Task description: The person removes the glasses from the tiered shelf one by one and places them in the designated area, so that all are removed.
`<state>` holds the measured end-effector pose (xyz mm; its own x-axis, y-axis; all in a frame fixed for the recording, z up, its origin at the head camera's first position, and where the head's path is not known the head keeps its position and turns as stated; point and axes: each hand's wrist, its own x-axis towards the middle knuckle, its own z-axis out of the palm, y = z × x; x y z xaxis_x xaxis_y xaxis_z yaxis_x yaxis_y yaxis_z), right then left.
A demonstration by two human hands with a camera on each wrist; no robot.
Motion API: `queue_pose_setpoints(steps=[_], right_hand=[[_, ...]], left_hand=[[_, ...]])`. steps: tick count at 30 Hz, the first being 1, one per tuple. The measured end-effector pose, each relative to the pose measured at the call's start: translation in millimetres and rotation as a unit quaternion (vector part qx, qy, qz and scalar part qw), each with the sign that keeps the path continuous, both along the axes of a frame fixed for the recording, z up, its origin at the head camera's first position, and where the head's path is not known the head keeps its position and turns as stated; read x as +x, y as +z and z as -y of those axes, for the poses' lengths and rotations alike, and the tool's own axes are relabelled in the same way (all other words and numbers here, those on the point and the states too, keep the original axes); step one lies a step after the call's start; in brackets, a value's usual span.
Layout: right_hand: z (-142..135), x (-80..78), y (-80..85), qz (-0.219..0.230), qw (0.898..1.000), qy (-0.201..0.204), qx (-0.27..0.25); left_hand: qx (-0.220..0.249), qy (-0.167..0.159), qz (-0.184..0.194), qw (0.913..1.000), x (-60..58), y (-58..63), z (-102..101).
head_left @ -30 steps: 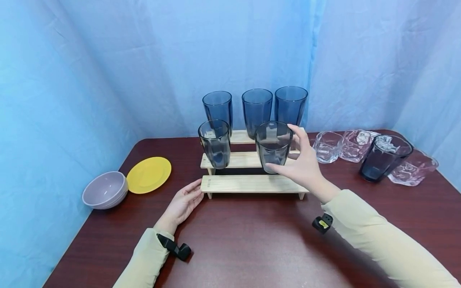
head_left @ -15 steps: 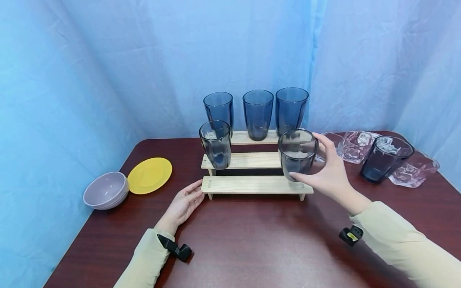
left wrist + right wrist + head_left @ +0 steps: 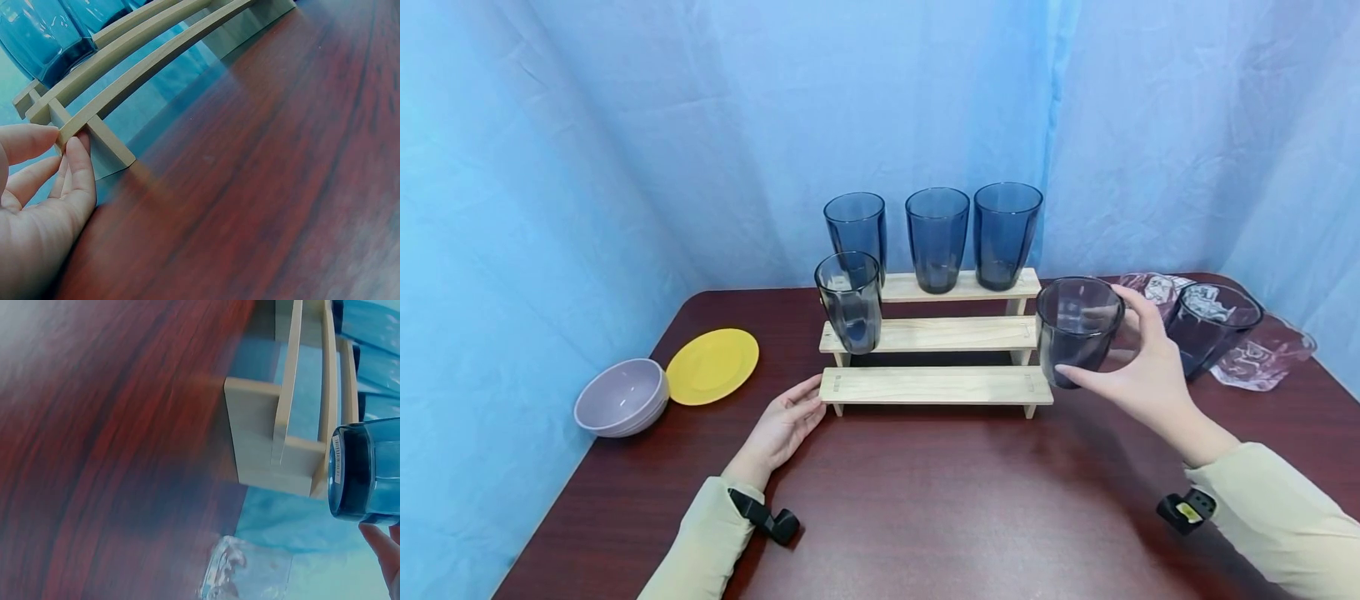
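A three-step wooden rack (image 3: 936, 387) stands on the table. My left hand (image 3: 782, 425) pinches the left end of its lowest step, thumb above and fingers beneath in the left wrist view. My right hand (image 3: 1142, 383) grips a dark tinted glass tumbler (image 3: 1075, 337) in the air, just off the rack's right end. In the right wrist view the base of this tumbler (image 3: 369, 472) shows a small label. Three blue-tinted tumblers (image 3: 936, 237) stand along the top step. One grey tumbler (image 3: 853, 308) is on the left of the middle step.
At the right stand another dark tumbler (image 3: 1206, 329) and clear and pinkish wavy glasses (image 3: 1255, 358), partly hidden by my right hand. A yellow plate (image 3: 711, 367) and a lilac bowl (image 3: 621, 398) lie at the left. Blue curtains (image 3: 850, 100) hang behind the table.
My right hand has carried its tumbler rightward from in front of the middle step to beyond the rack's right end. The left hand keeps its place at the rack.
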<state>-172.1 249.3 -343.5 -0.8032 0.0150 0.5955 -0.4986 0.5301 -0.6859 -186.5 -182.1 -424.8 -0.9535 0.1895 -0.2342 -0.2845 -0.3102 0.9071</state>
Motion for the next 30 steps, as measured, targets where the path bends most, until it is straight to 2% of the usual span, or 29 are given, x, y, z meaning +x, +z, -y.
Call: queue_pose_setpoints(steps=[7,15,22,30], right_hand=[[-14,1.5,-0.8,0.014,1.0,-0.007,-0.027],[-29,0.2,-9.0,0.059,0.996,-0.059,-0.037],[-46,-6.5,-17.9,0.14,0.981,-0.136,-0.004],[-55,-12.3,-23.8,0.192,0.968,-0.162,-0.001]], left_hand=[[-0.002,-0.005,0.001,1.0,-0.6,1.6,1],[-0.002,-0.001,0.003,1.0,0.4,1.0,0],[-0.005,-0.005,-0.002,1.0,1.0,1.1,1],[-0.009,-0.007,0.002,0.9999,0.7,0.2,1]])
